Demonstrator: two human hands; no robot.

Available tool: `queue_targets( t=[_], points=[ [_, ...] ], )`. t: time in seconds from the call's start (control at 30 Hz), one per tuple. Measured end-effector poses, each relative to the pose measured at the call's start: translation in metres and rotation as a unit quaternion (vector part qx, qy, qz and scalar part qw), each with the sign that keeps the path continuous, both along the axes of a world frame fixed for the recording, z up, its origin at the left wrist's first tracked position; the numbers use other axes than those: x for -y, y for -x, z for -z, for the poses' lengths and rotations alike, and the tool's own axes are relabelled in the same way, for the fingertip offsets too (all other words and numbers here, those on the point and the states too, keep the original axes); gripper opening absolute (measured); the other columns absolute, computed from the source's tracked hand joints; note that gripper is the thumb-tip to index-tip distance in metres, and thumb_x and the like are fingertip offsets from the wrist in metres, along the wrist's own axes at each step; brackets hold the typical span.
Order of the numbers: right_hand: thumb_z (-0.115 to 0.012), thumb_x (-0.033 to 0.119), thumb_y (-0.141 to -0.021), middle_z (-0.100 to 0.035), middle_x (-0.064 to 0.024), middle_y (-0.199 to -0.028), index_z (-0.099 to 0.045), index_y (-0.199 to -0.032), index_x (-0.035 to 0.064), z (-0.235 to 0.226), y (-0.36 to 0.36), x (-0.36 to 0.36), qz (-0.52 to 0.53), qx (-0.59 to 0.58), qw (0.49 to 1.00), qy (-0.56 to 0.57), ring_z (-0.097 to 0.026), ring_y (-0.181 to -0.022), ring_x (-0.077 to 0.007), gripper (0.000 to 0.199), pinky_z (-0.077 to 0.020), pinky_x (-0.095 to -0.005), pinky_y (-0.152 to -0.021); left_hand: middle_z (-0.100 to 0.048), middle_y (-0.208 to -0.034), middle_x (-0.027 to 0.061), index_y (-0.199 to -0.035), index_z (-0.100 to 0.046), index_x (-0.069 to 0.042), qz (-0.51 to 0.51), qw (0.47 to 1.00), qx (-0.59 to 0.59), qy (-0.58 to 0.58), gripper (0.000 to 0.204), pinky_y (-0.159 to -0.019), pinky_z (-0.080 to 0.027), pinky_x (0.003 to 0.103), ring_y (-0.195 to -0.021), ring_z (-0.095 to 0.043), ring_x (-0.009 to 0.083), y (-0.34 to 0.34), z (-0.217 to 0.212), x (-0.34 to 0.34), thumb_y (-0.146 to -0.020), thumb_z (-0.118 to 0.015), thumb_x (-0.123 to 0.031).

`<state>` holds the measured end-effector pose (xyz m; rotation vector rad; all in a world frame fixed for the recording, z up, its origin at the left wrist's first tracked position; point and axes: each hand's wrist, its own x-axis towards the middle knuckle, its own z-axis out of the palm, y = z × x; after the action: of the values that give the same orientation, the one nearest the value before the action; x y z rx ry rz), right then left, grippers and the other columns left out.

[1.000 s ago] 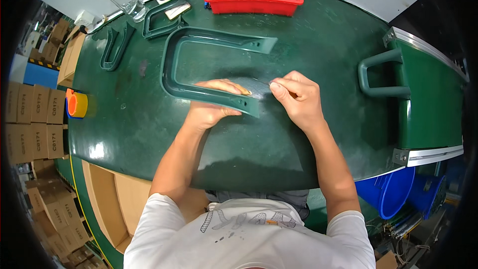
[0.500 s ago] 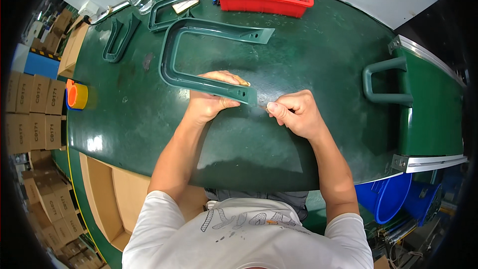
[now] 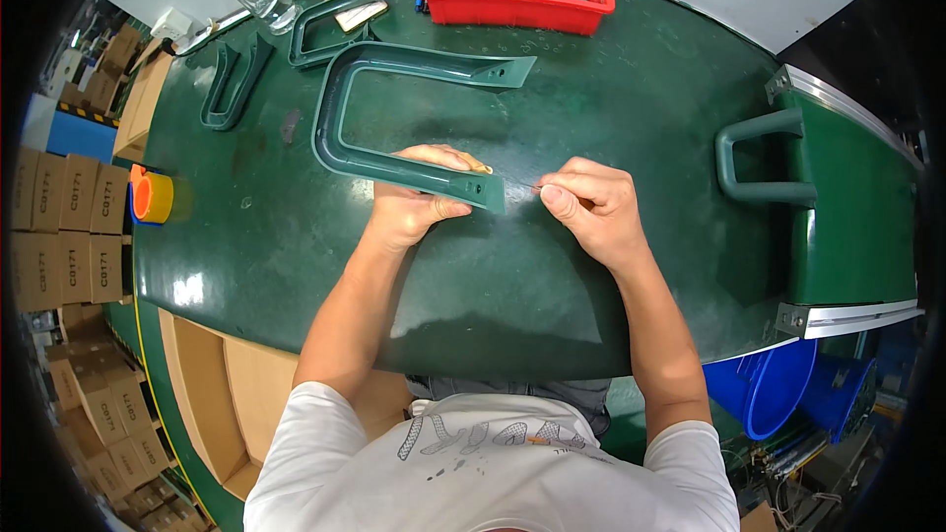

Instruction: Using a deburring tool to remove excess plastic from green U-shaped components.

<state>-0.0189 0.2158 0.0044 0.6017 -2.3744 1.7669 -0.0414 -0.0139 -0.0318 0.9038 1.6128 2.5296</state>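
A green U-shaped plastic handle (image 3: 332, 123) with a hollow channel and holes near its ends lies sideways above the table, its open side facing right. My left hand (image 3: 409, 212) is closed around its near leg, thumb in front and fingers behind. Something yellowish, perhaps a finger cover, shows at the fingertips. Just right of that leg's end, my right hand (image 3: 596, 207) is pinched closed. A thin dark sliver (image 3: 524, 184) sticks out leftward from its fingertips, too small to name. It is apart from the handle's end face.
A red bin (image 3: 517, 12) of small green pieces stands at the back. More green handles (image 3: 236, 84) lie at the far left, near a glass bottle (image 3: 258, 0) and orange tape (image 3: 153, 197). At right, a handle (image 3: 731, 163) rests against a green conveyor (image 3: 857, 217).
My right hand has moved slightly up and right, away from the handle's end, and the thin sliver now shows more. The handle and my left hand have barely shifted.
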Motion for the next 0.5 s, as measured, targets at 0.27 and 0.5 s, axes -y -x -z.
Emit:
queue_targets(
  t=[0.27,0.5],
  points=[
    [-0.062,0.029,-0.089,-0.036,-0.0057,-0.044,-0.055,-0.057,-0.0006,-0.0020,-0.0030,-0.0027,-0.039,0.087,0.993,-0.063,-0.034,-0.043,-0.0113,0.044,-0.0293,-0.0301,-0.041,-0.066,-0.093,0.0168,-0.098,-0.062,-0.001,0.003,1.000,0.014,0.005,0.041,-0.081,-0.052,0.040,-0.092,-0.065,0.0286,-0.0020,-0.0002,0.0004,-0.062,-0.082,-0.003],
    [-0.061,0.029,-0.089,-0.030,-0.0050,-0.046,-0.045,-0.054,-0.0001,-0.0016,-0.0044,-0.0006,-0.101,0.090,0.990,-0.044,-0.029,-0.043,-0.0127,0.048,-0.0270,-0.0315,-0.041,-0.066,-0.093,0.0167,-0.097,-0.061,-0.001,-0.005,1.000,0.020,0.005,0.041,-0.082,-0.052,0.041,-0.093,-0.064,0.0291,-0.0025,-0.0010,0.0017,-0.062,-0.083,-0.003]
  ],
)
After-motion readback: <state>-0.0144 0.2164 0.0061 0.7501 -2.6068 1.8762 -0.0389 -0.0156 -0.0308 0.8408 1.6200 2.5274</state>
